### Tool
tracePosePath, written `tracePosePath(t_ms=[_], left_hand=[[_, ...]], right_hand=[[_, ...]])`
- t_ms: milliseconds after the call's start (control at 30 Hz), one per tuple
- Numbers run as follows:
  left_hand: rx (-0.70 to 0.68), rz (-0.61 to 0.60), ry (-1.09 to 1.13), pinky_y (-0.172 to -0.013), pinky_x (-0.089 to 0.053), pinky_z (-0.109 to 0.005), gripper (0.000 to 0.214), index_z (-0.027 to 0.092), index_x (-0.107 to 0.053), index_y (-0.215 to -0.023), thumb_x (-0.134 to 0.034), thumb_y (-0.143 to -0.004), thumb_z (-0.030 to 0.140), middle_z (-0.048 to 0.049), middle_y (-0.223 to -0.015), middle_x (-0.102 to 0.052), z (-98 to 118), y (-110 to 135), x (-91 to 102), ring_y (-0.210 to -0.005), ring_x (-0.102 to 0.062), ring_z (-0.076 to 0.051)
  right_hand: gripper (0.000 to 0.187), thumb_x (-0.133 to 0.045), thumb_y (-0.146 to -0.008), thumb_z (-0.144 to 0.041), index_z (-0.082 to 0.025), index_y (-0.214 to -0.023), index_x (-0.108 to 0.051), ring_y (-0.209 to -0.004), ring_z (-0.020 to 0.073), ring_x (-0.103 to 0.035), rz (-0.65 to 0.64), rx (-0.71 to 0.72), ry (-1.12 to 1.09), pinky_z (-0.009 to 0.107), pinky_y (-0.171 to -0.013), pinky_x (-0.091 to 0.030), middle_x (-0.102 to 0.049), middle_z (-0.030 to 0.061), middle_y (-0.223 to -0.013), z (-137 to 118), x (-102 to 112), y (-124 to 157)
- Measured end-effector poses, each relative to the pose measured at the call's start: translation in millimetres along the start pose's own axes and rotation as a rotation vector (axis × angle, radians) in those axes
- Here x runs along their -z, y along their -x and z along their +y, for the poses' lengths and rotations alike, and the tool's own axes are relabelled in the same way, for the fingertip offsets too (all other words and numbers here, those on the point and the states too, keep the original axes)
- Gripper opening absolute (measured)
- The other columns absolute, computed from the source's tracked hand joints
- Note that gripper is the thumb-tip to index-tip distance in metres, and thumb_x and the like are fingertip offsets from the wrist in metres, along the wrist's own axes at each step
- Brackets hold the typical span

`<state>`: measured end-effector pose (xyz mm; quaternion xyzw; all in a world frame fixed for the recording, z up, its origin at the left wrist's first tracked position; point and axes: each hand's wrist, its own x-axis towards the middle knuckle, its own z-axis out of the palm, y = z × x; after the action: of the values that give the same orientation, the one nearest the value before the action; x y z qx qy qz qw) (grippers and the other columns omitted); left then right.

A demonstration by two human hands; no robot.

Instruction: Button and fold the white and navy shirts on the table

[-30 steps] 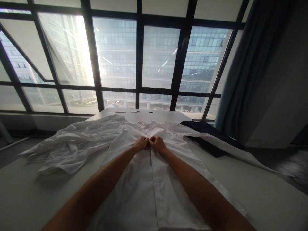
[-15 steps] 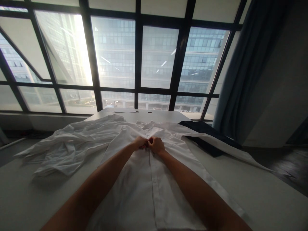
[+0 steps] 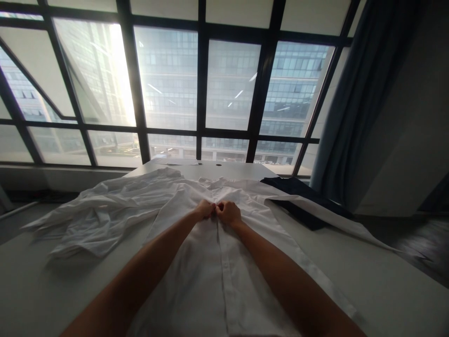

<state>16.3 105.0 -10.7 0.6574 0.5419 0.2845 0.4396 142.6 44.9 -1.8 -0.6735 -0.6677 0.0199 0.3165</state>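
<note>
A white button-up shirt (image 3: 210,276) lies spread flat, front up, on a grey table (image 3: 386,281), collar towards the window. My left hand (image 3: 205,209) and my right hand (image 3: 228,212) are closed side by side on the shirt's front placket, just below the collar. Both pinch the fabric where the two front edges meet. What sits between the fingertips is too small to make out. Both forearms stretch out over the shirt's lower part.
A second white garment (image 3: 98,210) lies crumpled on the table's left side. A dark garment (image 3: 301,196) lies at the far right, partly under the shirt's sleeve. A large window with black frames stands behind the table. A dark curtain (image 3: 365,93) hangs at right.
Both hands stay closed on the placket near the collar, with only slight finger movement. The view has shifted a little.
</note>
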Motion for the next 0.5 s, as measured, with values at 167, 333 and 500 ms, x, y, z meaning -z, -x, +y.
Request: tracePosePath(t_ms=[167,333,500], left_hand=[[-0.038,0.023,-0.101,-0.038,-0.024,-0.019,0.041,0.014,-0.057,-0.057,-0.055,-0.09,0.037,0.0037,-0.036,-0.041,0.7,2.2,-1.0,-0.034,-0.036,-0.007],[-0.076,0.033,-0.209,-0.039,-0.023,-0.019,0.038,0.013,-0.059,-0.054,-0.058,-0.088,0.031,0.0034,-0.035,-0.04,2.2,6.0,1.8,-0.033,-0.037,-0.008],[-0.093,0.027,-0.245,-0.04,-0.027,-0.02,0.036,0.014,-0.058,-0.052,-0.06,-0.085,0.028,0.002,-0.035,-0.042,3.2,6.8,2.6,-0.034,-0.04,-0.01]], right_hand=[[0.02,-0.062,-0.081,-0.034,-0.024,-0.088,-0.077,-0.087,0.0212,-0.069,-0.055,0.01,-0.034,0.023,-0.07,-0.045,-0.076,0.0063,-0.09,3.5,-1.4,-3.7],[0.021,-0.06,-0.082,-0.032,-0.023,-0.09,-0.078,-0.088,0.0214,-0.069,-0.082,0.012,0.018,0.024,-0.071,-0.046,-0.076,0.0066,-0.093,2.2,-2.2,-5.1],[0.02,-0.06,-0.08,-0.027,-0.023,-0.089,-0.078,-0.088,0.0211,-0.069,-0.115,0.043,0.011,0.023,-0.071,-0.046,-0.076,0.0064,-0.093,5.4,-3.4,-9.0]])
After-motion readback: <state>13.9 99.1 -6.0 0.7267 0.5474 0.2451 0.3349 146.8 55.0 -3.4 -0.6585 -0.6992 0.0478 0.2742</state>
